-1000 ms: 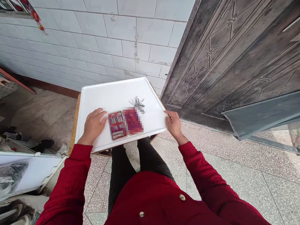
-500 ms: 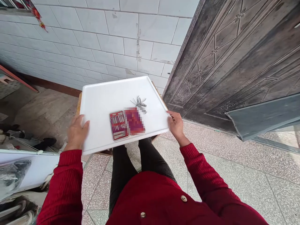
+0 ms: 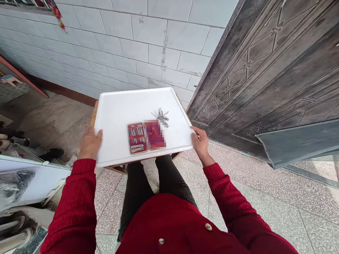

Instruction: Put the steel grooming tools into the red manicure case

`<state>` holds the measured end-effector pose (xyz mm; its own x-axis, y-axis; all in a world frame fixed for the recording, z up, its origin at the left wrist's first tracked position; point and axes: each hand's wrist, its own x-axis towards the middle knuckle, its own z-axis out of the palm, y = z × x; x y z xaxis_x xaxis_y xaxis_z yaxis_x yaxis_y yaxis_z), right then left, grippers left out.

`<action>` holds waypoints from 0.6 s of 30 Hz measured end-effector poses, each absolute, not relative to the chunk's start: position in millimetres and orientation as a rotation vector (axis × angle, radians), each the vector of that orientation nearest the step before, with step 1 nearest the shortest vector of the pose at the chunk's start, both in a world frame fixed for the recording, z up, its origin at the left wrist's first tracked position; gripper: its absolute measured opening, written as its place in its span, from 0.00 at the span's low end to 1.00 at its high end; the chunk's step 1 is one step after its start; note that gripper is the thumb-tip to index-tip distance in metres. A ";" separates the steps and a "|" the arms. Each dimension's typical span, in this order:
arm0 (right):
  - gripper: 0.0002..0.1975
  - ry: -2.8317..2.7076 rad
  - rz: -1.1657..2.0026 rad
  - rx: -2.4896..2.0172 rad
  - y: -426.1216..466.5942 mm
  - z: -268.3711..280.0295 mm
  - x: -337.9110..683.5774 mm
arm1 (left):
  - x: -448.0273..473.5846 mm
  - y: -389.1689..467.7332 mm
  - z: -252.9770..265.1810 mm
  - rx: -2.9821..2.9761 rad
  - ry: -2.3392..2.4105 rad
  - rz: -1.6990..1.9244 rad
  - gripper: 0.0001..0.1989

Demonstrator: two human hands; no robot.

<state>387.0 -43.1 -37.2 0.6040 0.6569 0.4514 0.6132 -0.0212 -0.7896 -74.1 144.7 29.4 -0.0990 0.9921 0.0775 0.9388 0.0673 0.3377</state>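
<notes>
A white board with a raised rim (image 3: 119, 109) lies in front of my body on a wooden table or stand. My left hand (image 3: 90, 143) grips its left edge, thumb on top and fingers round the outside. On the right edge, my right hand (image 3: 200, 141) has the rim between thumb and fingers. Toward the board's near side lies an opened manicure set case (image 3: 136, 138) with several metal tools in red and purple slots. Its other half (image 3: 154, 135) is blurred out. Just beyond it sits a small cluster of silver metal tools (image 3: 161, 115), some with blades fanned out.
A white tiled wall (image 3: 119, 46) rises behind the board. A dark patterned door (image 3: 251, 67) stands to the right, with a grey sheet (image 3: 299, 143) near its foot. Clutter and a white panel (image 3: 39, 180) are at the left. Speckled floor tiles (image 3: 238, 197) surround my legs.
The board's left side has shifted a little to the right and away from me, with my left hand on it. The view has also turned slightly. Kit and tools stay on the board.
</notes>
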 end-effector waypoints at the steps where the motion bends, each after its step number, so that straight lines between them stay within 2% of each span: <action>1: 0.19 -1.050 0.051 -1.689 -43.1 -38.3 387.0 | -73.8 144.2 28.5 1.999 2.158 0.467 0.34; 8: 0.19 -1.043 0.121 -1.690 -45.9 -37.7 390.5 | -74.1 139.0 28.0 2.047 2.176 0.477 0.31; 13: 0.19 -1.101 0.257 -1.699 -49.3 -25.1 395.8 | -73.9 134.2 34.7 2.042 2.163 0.340 0.34; 18: 0.17 -1.077 0.265 -1.664 -50.4 -25.2 392.6 | -77.9 132.1 31.4 2.052 2.149 0.387 0.34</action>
<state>392.6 -50.4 -25.2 0.5646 0.7548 0.3340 0.5139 -0.0048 -0.8578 -77.9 132.1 31.4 -0.0565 0.9958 0.0725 0.9585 0.0338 0.2832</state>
